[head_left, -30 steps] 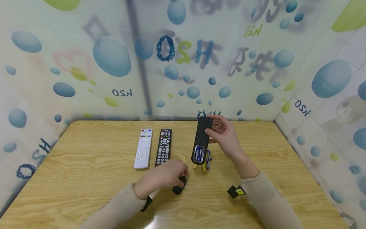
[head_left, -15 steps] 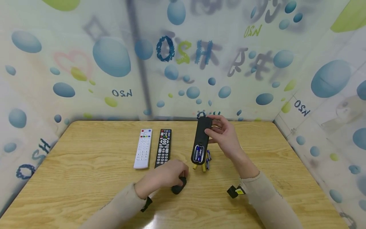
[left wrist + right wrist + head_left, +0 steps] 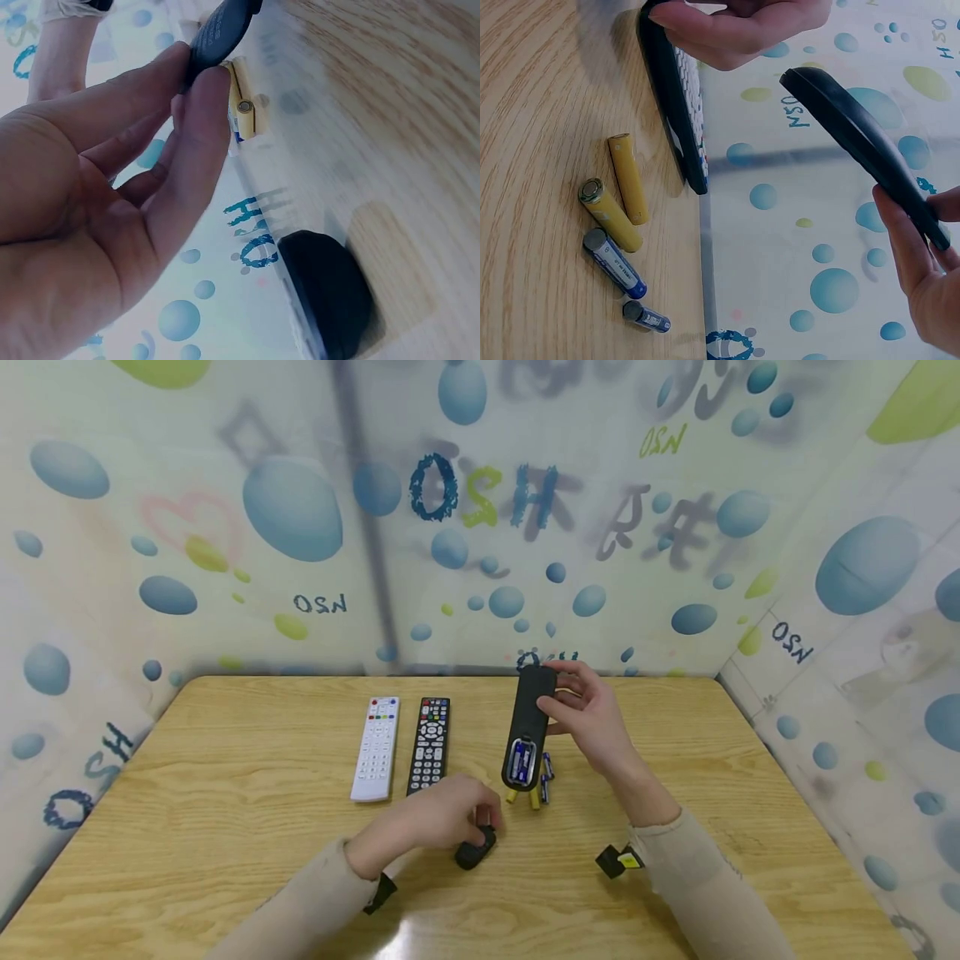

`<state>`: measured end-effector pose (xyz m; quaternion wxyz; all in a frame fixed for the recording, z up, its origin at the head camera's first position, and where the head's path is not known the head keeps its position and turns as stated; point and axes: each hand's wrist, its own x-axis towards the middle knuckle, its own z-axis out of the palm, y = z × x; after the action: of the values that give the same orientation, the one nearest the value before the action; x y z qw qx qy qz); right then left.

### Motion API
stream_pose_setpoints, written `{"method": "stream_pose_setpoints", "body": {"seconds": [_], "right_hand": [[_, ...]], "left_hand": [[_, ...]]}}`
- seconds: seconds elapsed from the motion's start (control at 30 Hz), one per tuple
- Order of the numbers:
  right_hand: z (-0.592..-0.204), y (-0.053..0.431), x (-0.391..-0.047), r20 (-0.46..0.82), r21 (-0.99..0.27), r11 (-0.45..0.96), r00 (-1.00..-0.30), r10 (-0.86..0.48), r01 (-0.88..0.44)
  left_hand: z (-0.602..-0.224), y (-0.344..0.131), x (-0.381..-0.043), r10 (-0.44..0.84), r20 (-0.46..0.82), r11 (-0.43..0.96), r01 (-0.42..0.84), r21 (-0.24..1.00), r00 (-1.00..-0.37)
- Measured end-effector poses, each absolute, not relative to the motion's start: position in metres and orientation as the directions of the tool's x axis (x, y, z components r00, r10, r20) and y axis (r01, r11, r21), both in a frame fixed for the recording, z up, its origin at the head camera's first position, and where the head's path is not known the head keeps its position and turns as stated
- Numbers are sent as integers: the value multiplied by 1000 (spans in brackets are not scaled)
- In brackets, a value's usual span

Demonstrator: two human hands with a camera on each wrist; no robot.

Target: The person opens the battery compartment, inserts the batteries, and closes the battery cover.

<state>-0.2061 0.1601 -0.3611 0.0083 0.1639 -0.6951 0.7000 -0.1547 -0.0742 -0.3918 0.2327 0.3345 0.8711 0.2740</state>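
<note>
My left hand (image 3: 446, 814) pinches a small black battery cover (image 3: 474, 852) between thumb and fingers, low in front of the black remote. The left wrist view shows this cover (image 3: 219, 37) edge-on, with print on one face. My right hand (image 3: 596, 727) grips a black remote control (image 3: 531, 706) by its upper part, raised above the table with its back toward me. In its uncovered compartment at the lower end lie two blue batteries (image 3: 522, 762). From the side, the right wrist view shows this held remote (image 3: 862, 142) tilted, with fingertips along its edges.
Left of centre, a white remote (image 3: 377, 750) and a second black remote (image 3: 431, 739) lie buttons up on the wooden table (image 3: 247, 777). Beneath the held remote are two yellow batteries (image 3: 628, 178) and two blue batteries (image 3: 615, 262). A patterned wall (image 3: 300, 635) borders the table's back.
My left hand has shifted slightly right with the battery cover, which has turned a little in the fingers. My right hand and its remote stay where they were.
</note>
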Motion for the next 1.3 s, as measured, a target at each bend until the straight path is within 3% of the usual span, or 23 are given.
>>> {"method": "stream_pose_setpoints", "body": {"seconds": [0.27, 0.6, 1.1, 1.3], "right_hand": [[-361, 161, -206, 240, -970, -30, -946, -216, -240], [-361, 161, -206, 244, -970, -33, -945, -217, -242], [-364, 158, -205, 230, -973, -30, -942, -242, -230], [-365, 158, -205, 219, -974, -7, -942, -255, -225]], "left_hand": [[-390, -77, -154, 753, -129, 513, 454, 728, -645], [-381, -77, -157, 807, 106, 321, 582, 747, -581], [-374, -74, -158, 621, 336, 236, 578, 781, -708], [-372, -74, -159, 583, 371, 236, 588, 773, -723]]}}
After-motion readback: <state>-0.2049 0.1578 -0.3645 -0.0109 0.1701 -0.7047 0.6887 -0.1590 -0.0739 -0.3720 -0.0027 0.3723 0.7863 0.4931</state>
